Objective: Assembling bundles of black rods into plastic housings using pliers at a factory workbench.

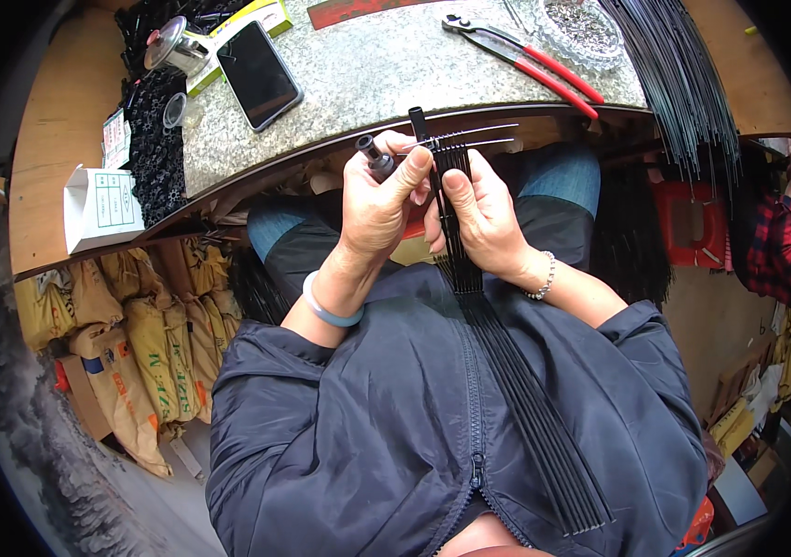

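Note:
My left hand is closed, thumb and fingers pinching the upper end of a bundle of black umbrella ribs. A short black tube with a hollow end also sits in its grip. My right hand is closed around the ribs just below that end, thumb lying along them. From the row of rib tips, thin metal wires stick out to the right. The ribs hang down across my dark jacket, their far ends near its lower right. A narrow black piece rises above my left fingertips. Some fingertips are hidden behind the ribs.
On the speckled tabletop are a phone, red-handled pliers and a glass dish of small metal parts. Long dark rods overhang its right edge. Small black parts and a white box lie left. Another person's plaid sleeve shows far right.

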{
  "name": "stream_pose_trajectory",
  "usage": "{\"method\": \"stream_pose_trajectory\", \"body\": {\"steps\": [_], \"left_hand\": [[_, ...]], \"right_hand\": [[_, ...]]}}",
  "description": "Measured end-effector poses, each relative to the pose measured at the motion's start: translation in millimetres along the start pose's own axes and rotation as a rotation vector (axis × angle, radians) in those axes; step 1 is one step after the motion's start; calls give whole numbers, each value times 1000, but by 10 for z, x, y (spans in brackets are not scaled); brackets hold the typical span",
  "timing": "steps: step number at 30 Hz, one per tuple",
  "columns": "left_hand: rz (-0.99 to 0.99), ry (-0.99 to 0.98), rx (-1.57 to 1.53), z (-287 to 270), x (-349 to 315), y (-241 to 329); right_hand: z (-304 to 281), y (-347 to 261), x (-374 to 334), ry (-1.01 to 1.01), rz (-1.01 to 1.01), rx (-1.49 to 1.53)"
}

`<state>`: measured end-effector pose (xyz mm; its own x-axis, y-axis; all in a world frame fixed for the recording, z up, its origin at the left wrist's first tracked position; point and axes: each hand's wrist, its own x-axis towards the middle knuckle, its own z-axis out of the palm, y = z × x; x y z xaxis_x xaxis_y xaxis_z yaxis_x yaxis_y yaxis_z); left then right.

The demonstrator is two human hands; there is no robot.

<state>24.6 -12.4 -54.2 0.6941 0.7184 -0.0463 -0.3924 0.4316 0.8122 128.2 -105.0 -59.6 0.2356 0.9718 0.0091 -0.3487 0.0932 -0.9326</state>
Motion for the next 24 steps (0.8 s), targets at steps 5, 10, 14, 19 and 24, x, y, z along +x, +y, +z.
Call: {"method": "stream_pose_trajectory", "body": {"steps": [5, 10, 14, 19, 24], "left_hand": [[-68, -52, -82, -45, 10, 26], [-50, -25, -97, -29, 1, -2], [-47, 0, -37, -18, -24, 20], [-85, -105, -100, -53, -2, 58], [-115, -203, -45, -127, 72, 116]], "right_hand": [[-29, -30, 22, -63, 44, 67], [-28, -38, 33, -80, 73, 49], [3, -22, 1, -15, -9, -48], [-55, -109, 16, -130, 90, 92], [-65, -127, 17, -194, 133, 103]]}}
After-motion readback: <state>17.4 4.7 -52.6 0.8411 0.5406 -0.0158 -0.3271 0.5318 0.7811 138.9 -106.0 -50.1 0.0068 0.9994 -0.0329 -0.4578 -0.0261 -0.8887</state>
